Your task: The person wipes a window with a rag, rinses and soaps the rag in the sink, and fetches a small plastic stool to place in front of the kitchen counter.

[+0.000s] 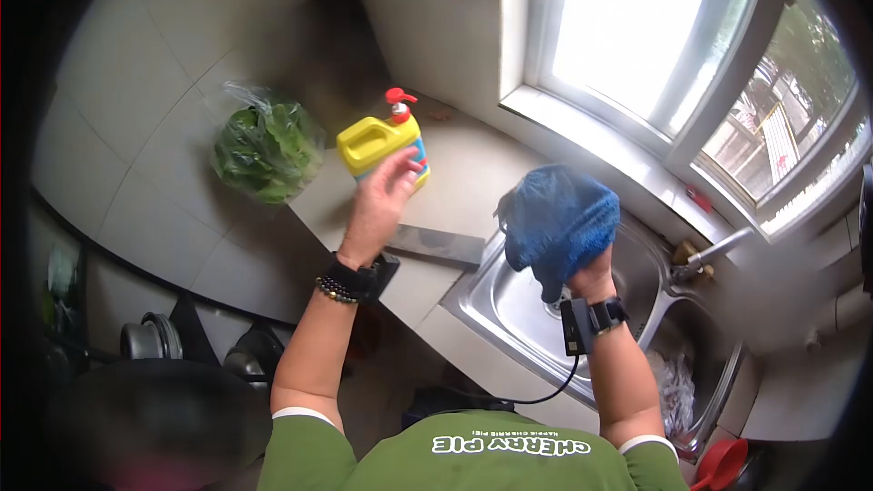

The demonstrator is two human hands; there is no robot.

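Note:
My left hand reaches over the counter with its fingers stretched out, holding nothing. Its fingertips overlap the front of a yellow jug-shaped bottle with a red pump top and a blue label; whether they touch it I cannot tell. My right hand grips a bunched blue cloth from below, above the steel sink. The cloth hides most of those fingers. Both wrists carry dark straps with small boxes.
Leafy greens in a clear plastic bag stand left of the bottle. A flat grey bar lies on the counter by the sink. A faucet rises behind the basins, below the window. Crumpled clear plastic fills part of the right basin.

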